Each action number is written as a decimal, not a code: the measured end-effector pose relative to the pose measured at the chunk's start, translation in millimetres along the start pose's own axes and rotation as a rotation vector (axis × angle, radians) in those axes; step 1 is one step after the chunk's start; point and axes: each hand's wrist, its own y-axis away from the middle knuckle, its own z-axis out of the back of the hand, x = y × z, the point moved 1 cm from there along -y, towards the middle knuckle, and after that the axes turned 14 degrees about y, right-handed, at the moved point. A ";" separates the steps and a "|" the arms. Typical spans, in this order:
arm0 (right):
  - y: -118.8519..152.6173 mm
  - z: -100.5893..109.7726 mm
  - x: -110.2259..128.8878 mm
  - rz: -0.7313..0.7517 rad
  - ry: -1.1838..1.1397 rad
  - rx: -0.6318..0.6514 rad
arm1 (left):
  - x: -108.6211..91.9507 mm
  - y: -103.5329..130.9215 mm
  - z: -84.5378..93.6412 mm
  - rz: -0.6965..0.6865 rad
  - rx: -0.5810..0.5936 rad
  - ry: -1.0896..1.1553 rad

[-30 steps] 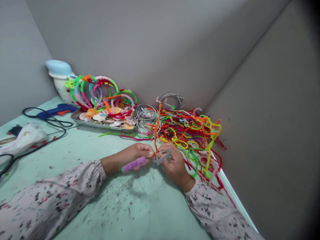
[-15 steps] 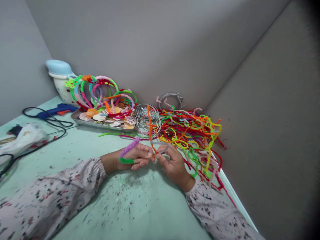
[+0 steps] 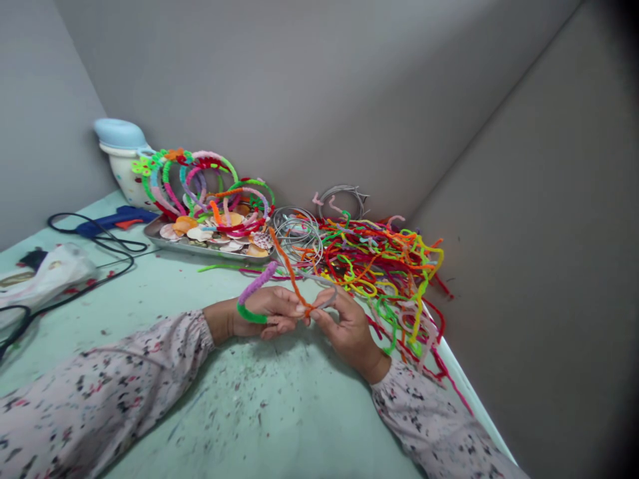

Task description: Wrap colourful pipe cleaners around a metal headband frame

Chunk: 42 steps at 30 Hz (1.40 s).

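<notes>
My left hand [image 3: 272, 311] is closed around a wire hoop, part of it wrapped in purple and green pipe cleaner [image 3: 252, 299] that curves up over the back of the fingers. Bare grey wire [image 3: 327, 283] of the hoop arcs by my right hand [image 3: 345, 326]. An orange pipe cleaner [image 3: 287, 259] is twisted round the wire where both thumbs and forefingers meet, its long end rising up and left. My right hand pinches the orange piece against the wire at that spot. The fingertips partly hide the crossing.
A pile of coloured pipe cleaners [image 3: 384, 259] lies at the right edge, beside coiled wire [image 3: 298, 236]. Behind are a metal tray [image 3: 210, 253] of seashells, wrapped hoops [image 3: 210, 159] and a white-and-blue container [image 3: 122, 156]. A blue glue gun [image 3: 110, 219] and black cord [image 3: 117, 269] lie left.
The free end of the orange pipe cleaner has swung from upright over to the left. Both hands stay almost in place, still pinching at the same spot.
</notes>
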 end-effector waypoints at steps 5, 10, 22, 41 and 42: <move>1.0 -0.9 -1.2 -0.002 -0.009 -0.038 | -0.2 0.6 0.0 0.003 -0.004 0.017; 2.1 -2.0 -2.3 -0.002 -0.018 -0.026 | -1.9 2.6 -3.6 0.018 -0.026 0.038; 1.1 -1.3 -1.5 0.041 -0.016 -0.012 | -1.8 2.4 4.0 0.064 0.078 0.008; 2.3 -2.8 -7.3 -0.171 -0.110 0.007 | 7.1 -2.3 -12.2 -0.420 -0.348 -0.325; 2.0 -3.5 -7.4 -0.179 -0.107 0.000 | 7.2 -2.3 -12.4 -0.429 -0.356 -0.343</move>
